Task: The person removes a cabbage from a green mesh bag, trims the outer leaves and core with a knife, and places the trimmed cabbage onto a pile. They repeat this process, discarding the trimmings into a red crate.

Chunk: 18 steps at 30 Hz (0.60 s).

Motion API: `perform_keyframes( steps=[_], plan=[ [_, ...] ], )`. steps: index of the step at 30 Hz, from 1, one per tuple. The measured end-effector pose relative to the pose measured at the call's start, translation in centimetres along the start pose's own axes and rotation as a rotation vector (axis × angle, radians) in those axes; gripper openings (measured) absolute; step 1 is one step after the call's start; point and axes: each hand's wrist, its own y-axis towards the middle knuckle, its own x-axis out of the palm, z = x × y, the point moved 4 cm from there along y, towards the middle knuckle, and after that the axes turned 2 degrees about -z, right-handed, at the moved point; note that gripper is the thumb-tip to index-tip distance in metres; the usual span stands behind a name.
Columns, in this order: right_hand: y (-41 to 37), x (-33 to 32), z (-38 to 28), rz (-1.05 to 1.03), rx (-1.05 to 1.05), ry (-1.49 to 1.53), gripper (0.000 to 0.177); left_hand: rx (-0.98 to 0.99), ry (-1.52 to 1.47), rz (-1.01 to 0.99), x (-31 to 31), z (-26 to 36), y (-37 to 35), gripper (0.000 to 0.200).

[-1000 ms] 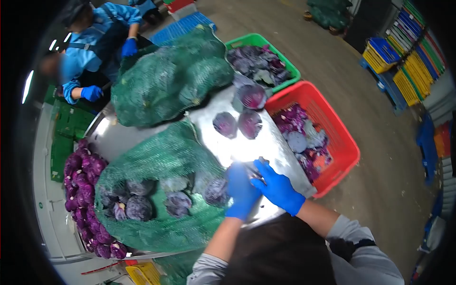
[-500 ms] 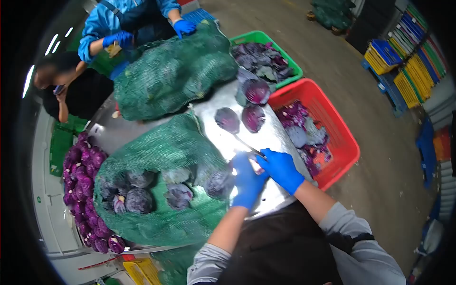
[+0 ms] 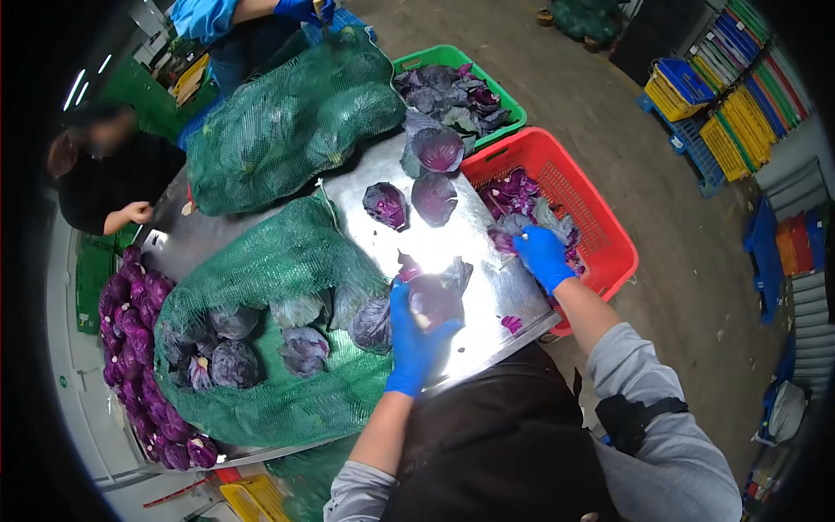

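Note:
My left hand [image 3: 412, 346], in a blue glove, grips a red cabbage [image 3: 437, 303] over the metal table, thumb and fingers around its side; glare washes out part of it. My right hand [image 3: 544, 257], also blue-gloved, is at the near-left rim of the red crate [image 3: 600, 228], with a purple cabbage leaf [image 3: 503, 240] at its curled fingertips. Loose outer leaves [image 3: 434, 198] lie on the table beyond my hands. A small purple scrap [image 3: 511, 324] rests by the table's right edge. No knife can be made out.
Left of my hands, a green mesh sack [image 3: 252, 261] lies open with several cabbages; a fuller sack [image 3: 296, 122] sits behind it. Peeled cabbages [image 3: 139, 331] are piled at far left. A green crate [image 3: 513, 122] holds leaves. Two people [image 3: 117, 178] stand across the table.
My hands have separated: the right has moved right to the red crate, while the left stays with the cabbage. The knife seen earlier is out of sight. Another leaf lies on the table.

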Motion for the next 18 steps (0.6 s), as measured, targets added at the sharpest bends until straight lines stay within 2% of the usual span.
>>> perform_keyframes(
  steps=[1, 2, 4, 6, 8, 9, 11, 12, 13, 14, 16, 17, 18],
  plan=[
    [-0.5, -1.4, -0.6, -0.007, -0.004, -0.049, 0.04, -0.028, -0.002, 0.055, -0.5, -0.1, -0.6, 0.086],
    [-1.3, -1.7, -2.1, -0.013, -0.005, -0.047, 0.04, -0.034, 0.001, 0.058, -0.8, -0.4, -0.6, 0.086],
    [-4.5, -1.9, -8.5, 0.122, -0.238, 0.175, 0.055, -0.017, 0.062, 0.025, -0.8, -0.8, -0.5, 0.098],
    [-5.7, 2.8, -11.2, -0.117, -0.278, 0.467, 0.047, -0.035, 0.057, 0.018, -0.5, -0.2, -0.3, 0.098],
    [-5.6, 5.2, -10.7, -0.074, -0.334, 0.433, 0.044, -0.053, 0.062, 0.013, -0.8, -0.5, -0.4, 0.098],
    [-5.5, 5.7, -10.6, -0.033, -0.39, 0.388, 0.04, -0.097, -0.025, 0.031, -1.2, -1.7, -0.5, 0.098],
    [-4.0, 4.5, -7.4, -0.199, -0.254, 0.175, 0.022, -0.142, -0.117, 0.051, -1.5, -2.3, -0.9, 0.097],
    [-4.3, 2.6, -5.6, -0.085, -0.101, 0.378, 0.023, -0.163, -0.109, 0.074, -1.6, -2.2, -0.9, 0.094],
    [-3.3, 2.2, -3.8, -0.072, -0.093, 0.089, 0.027, -0.182, -0.104, 0.096, -1.6, -2.1, -0.7, 0.092],
    [-2.5, 2.3, -2.6, -0.074, -0.097, 0.082, 0.027, -0.181, -0.11, 0.1, -1.7, -2.1, -0.3, 0.092],
    [-3.2, -1.5, -3.9, -0.037, -0.014, -0.03, 0.038, 0.081, 0.107, -0.047, -1.6, -1.0, 0.7, 0.085],
    [-4.1, -2.5, -5.5, -0.039, -0.002, -0.026, 0.038, 0.134, 0.151, -0.153, -1.4, -0.1, 1.4, 0.08],
    [-4.9, -3.2, -8.6, -0.029, -0.147, 0.212, 0.043, 0.136, 0.151, -0.167, -1.1, -0.3, 1.7, 0.08]
  ],
)
